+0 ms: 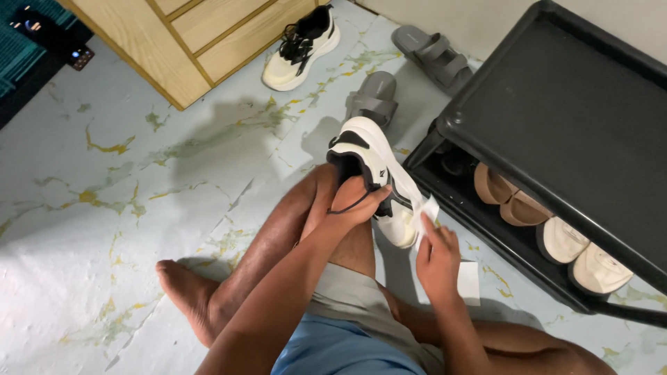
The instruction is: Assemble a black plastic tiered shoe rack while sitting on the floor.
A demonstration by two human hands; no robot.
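Clearly, one landmark is chosen: the white and black sneaker (pixel 375 182) that is held up in the middle of the view, above the bent knee. To the far left of it, a wooden cabinet (pixel 201 42) is seen at the top edge, on the marbled floor (pixel 104 208). Below and left of the sneaker, a bare foot (pixel 184 292) is rested on that floor. Up and left of the held sneaker, a second sneaker (pixel 302 47) of the same kind is placed just beside the cabinet. Directly behind the held sneaker, a grey sandal (pixel 374 97) is lying, and another grey sandal (pixel 434 57) is found farther up and right. The sneaker is gripped by the left hand (pixel 347 203), whose fingers are closed around the heel opening. Just right of the sneaker, a small white wipe (pixel 426 212) is pinched by the closed fingers of the right hand (pixel 438 260) and is pressed against the side of the sneaker. Below that hand, a white paper piece (pixel 469 281) is lying on the floor. To the right of the sneaker, a black shoe rack (pixel 556 90) is standing, with light shoes (pixel 580 253) stored on its shelf.
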